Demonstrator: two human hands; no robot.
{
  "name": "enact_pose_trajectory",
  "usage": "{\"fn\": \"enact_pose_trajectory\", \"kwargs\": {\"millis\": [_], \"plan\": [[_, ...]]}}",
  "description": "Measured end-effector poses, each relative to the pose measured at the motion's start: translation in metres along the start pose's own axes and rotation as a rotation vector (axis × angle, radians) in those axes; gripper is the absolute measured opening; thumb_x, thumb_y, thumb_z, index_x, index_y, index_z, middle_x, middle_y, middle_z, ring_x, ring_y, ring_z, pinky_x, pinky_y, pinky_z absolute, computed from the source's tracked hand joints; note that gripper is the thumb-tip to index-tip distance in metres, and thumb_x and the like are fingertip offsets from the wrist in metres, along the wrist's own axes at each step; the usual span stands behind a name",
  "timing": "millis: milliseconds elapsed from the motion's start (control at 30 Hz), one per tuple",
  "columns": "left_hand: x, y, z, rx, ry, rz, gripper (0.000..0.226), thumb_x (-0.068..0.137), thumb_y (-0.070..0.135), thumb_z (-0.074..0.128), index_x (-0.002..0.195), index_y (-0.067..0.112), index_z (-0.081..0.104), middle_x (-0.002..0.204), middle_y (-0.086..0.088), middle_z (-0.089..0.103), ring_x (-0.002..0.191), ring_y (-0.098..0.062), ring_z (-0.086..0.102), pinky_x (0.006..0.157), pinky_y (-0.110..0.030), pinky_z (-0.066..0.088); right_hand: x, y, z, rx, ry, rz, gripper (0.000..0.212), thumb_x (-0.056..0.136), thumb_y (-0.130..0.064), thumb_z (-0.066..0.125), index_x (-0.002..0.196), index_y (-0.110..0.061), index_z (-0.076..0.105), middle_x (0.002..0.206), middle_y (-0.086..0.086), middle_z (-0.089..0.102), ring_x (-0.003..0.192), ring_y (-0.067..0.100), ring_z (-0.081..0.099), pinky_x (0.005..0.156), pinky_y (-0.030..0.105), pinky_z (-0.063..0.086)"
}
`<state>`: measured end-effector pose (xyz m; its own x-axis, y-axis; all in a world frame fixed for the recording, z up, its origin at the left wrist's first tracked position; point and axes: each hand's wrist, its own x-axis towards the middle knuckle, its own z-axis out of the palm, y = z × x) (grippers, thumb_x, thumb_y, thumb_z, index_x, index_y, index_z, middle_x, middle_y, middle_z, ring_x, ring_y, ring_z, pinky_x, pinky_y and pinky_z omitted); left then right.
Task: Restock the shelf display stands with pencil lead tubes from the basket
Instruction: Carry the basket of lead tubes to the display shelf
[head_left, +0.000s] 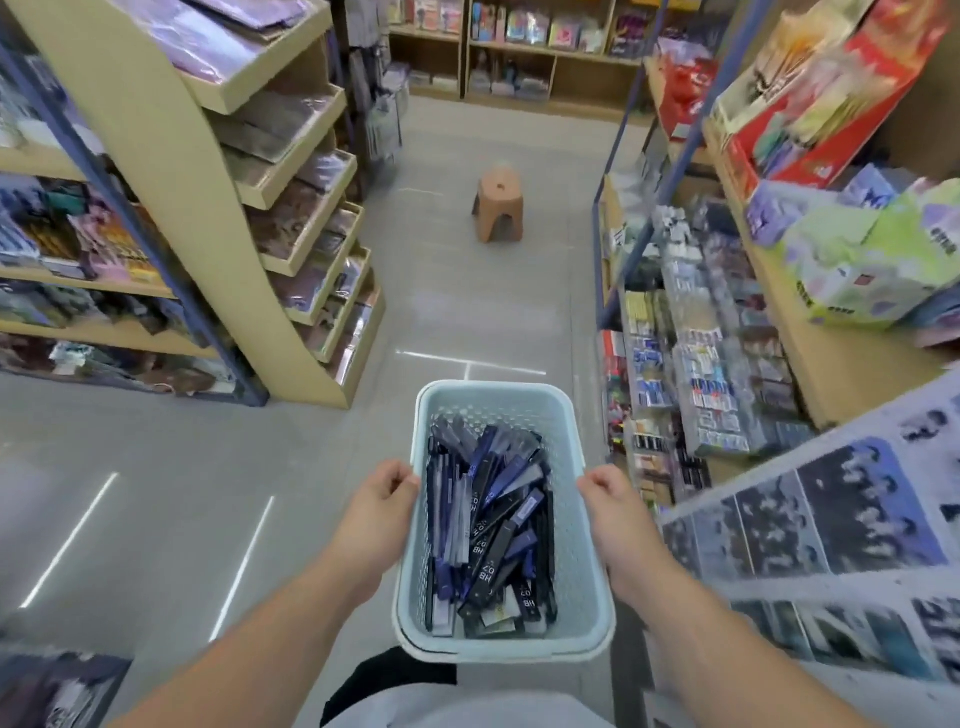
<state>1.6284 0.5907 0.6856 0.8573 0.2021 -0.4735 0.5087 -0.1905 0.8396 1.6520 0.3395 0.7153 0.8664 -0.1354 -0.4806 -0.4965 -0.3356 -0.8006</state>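
Light blue perforated basket (569, 525) is held level in front of the body, above the floor (171, 467), and is gripped at both long rims. Left hand (387, 493) is curled round the left rim, fingers hooked over the edge. Right hand (610, 496) is curled round the right rim in the same way. Neither hand is spread; both are closed on the basket. The two-sided grip is judged to be used so the load rides flat and nothing slides out.

Pencil lead tubes (493, 540) are lying loose inside the basket, piled mostly lengthwise. Dark blue and black packs are seen, with "HB" print readable on a few. No tube is held in either hand. The bottom of the basket is covered by the pile.

Both forearms are extended forward and angled slightly inward, with the wrists about level. Elbows are out of frame.

Shelf display stands (711, 384) are seen to the right of the basket, near it but not touched. They are clear tiered trays packed with small stationery. They are blurred, so the lead slots cannot be told from the others. A wooden tiered rack (306, 223) is on the left, well apart. A brown stool (497, 205) stands further down the aisle, well apart.

Step is judged as carry and approach, with restocking not yet begun. For picking, one hand would need to be freed, so the basket would have to be set down or passed to a single hand.
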Motion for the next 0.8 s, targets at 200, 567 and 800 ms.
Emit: {"fn": "enact_pose_trajectory", "kwargs": {"millis": [200, 567, 800], "plan": [[0.148, 0.110, -0.022, 0.063, -0.079, 0.046, 0.028, 0.104, 0.032, 0.044, 0.083, 0.016, 0.051, 0.065, 0.002, 0.042, 0.060, -0.014, 0.036, 0.059, -0.032, 0.034, 0.126, -0.108, 0.011, 0.048, 0.055, 0.026, 0.021, 0.107, -0.024, 0.047, 0.094, -0.010, 0.055, 0.093, 0.010, 0.059, 0.085, 0.023, 0.055, 0.079, 0.037, 0.047], [0.415, 0.275, 0.006, 0.163, -0.052, 0.086, 0.023, 0.104, 0.033, 0.044, 0.092, 0.019, 0.057, 0.075, -0.003, 0.052, 0.063, -0.015, 0.043, 0.061, -0.031, 0.041, 0.395, -0.253, 0.000, 0.092, 0.072, -0.018, 0.020, 0.108, -0.023, 0.047, 0.093, -0.014, 0.056, 0.090, 0.003, 0.059, 0.083, 0.017, 0.054, 0.070, 0.030, 0.040], [0.565, 0.387, 0.040, 0.176, -0.009, 0.056, 0.027, 0.104, 0.032, 0.044, 0.085, 0.016, 0.055, 0.073, -0.003, 0.048, 0.065, -0.018, 0.043, 0.062, -0.033, 0.039, 0.571, -0.352, -0.037, 0.057, 0.035, -0.043, 0.021, 0.108, -0.022, 0.045, 0.095, -0.008, 0.053, 0.086, 0.005, 0.050, 0.078, 0.018, 0.046, 0.067, 0.030, 0.038]]}}
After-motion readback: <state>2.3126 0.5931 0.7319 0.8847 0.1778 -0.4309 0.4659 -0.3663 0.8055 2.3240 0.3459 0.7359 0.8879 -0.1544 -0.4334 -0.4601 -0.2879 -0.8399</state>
